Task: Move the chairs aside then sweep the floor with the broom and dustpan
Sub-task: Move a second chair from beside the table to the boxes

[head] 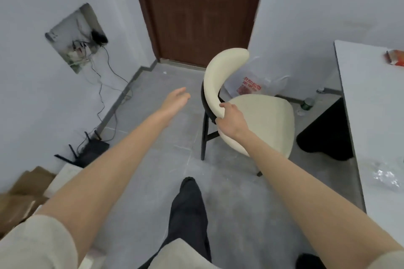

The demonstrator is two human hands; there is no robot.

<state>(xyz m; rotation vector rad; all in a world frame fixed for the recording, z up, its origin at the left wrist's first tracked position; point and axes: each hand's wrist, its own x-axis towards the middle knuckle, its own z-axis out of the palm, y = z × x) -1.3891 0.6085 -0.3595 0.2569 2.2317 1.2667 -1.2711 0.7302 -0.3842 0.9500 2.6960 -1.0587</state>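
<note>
A: Head view. Right hand (pixel 228 121) clamped on near end of chair (pixel 258 116) backrest, thumb on top, fingers curled under the cream pad. Left hand (pixel 175 99) free in mid-air left of the backrest, fingers together, loosely extended, holding nothing.

B: Chair location?

A: On grey floor (pixel 153 137) between door (pixel 201 11) and table (pixel 369 105), seat just beside the table edge. No broom or dustpan in frame.

B: Risks?

A: One-handed grip at one end of backrest: likely twist or tip on lifting. Swing toward table: possible knock against edge. Bag (pixel 255 81) and bottles (pixel 308 103) behind chair: possible snag on the legs. Cables (pixel 102 85) along left wall: trip hazard if stepping that way.

B: Writing?

A: Red print on bag, Chinese characters, too blurred to read. Red packet (pixel 395 58) on table, label illegible.
</note>
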